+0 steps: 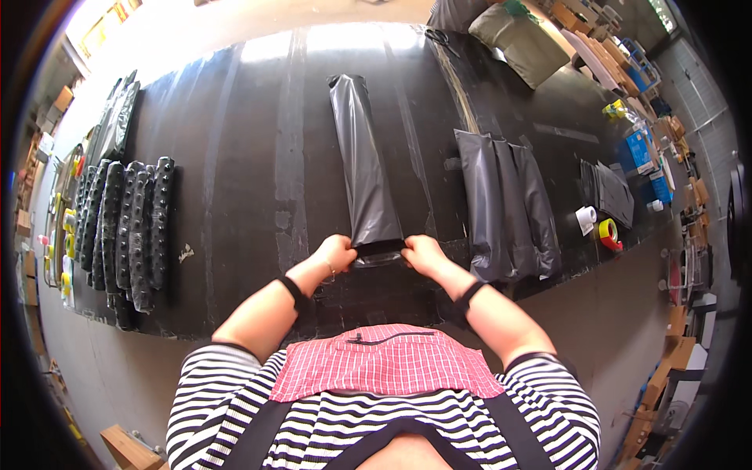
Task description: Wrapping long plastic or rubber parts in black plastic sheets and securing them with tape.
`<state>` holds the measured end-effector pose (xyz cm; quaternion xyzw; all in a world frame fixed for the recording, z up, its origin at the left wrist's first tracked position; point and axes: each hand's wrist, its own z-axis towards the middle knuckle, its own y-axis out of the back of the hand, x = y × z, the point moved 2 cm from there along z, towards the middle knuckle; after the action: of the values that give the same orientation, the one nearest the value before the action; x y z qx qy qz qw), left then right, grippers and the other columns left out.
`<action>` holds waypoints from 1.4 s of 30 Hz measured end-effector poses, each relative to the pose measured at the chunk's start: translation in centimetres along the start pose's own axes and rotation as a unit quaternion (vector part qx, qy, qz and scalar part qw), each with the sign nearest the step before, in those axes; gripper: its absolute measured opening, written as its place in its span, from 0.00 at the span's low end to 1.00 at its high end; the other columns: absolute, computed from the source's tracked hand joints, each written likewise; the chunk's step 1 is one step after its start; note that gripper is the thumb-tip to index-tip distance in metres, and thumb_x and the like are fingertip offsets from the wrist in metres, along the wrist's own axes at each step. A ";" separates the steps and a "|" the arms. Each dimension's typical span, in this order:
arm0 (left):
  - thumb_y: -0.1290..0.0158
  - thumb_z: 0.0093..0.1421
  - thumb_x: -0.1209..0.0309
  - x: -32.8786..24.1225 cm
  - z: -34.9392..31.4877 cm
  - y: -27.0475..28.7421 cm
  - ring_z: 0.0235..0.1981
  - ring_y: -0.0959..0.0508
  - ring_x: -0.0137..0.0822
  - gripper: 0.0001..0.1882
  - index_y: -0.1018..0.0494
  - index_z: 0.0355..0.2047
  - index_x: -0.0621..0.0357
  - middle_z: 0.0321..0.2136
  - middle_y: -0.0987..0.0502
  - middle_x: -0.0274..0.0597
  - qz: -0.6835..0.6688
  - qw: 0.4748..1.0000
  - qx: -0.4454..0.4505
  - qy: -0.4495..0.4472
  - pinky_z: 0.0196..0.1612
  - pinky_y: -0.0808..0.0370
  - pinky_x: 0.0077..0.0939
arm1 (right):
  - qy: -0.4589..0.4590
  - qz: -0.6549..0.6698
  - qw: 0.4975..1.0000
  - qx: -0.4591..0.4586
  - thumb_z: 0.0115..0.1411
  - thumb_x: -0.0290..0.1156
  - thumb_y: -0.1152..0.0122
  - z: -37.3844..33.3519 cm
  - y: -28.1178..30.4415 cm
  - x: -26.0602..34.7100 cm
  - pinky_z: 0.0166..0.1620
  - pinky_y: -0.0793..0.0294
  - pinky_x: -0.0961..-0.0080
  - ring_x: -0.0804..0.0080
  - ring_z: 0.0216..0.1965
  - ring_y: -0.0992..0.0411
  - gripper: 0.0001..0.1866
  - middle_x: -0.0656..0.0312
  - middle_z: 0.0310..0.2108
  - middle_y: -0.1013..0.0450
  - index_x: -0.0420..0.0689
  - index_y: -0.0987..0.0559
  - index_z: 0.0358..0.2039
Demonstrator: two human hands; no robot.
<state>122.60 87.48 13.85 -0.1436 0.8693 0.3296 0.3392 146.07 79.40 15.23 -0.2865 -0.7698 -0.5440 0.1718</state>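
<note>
The long grey bag [362, 164] lies lengthwise on the black table [251, 157], near end toward the person. The left hand [337, 254] and right hand [424, 254] each pinch one near corner; for a crease-free edge, pull evenly outward, clear of the grey bags [511, 207] at right.

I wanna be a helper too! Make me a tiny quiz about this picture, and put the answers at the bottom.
1. What are the left hand and right hand holding?
2. True or false: the red-and-yellow tape roll is on the person's right.
3. What colour is the checked cloth on the person's front? a) green b) pink c) blue

Key: 1. The near end of a long dark bag. 2. True. 3. b.
</note>
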 end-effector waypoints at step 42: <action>0.48 0.64 0.72 0.0 -4.4 -1.5 0.28 0.17 0.42 0.08 0.28 0.36 0.66 0.29 0.20 0.50 -0.381 0.919 0.052 0.092 0.30 0.16 0.34 | 0.307 -0.001 0.935 -0.178 0.54 0.30 0.35 -6.1 -4.4 8.6 0.45 0.23 0.67 0.61 0.40 0.24 0.09 0.60 0.36 0.24 0.45 0.19 0.36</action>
<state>121.10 83.46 15.53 -0.4757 0.7920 0.1151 0.3651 136.30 74.76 19.05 -0.1309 -0.5705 -0.7335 0.3455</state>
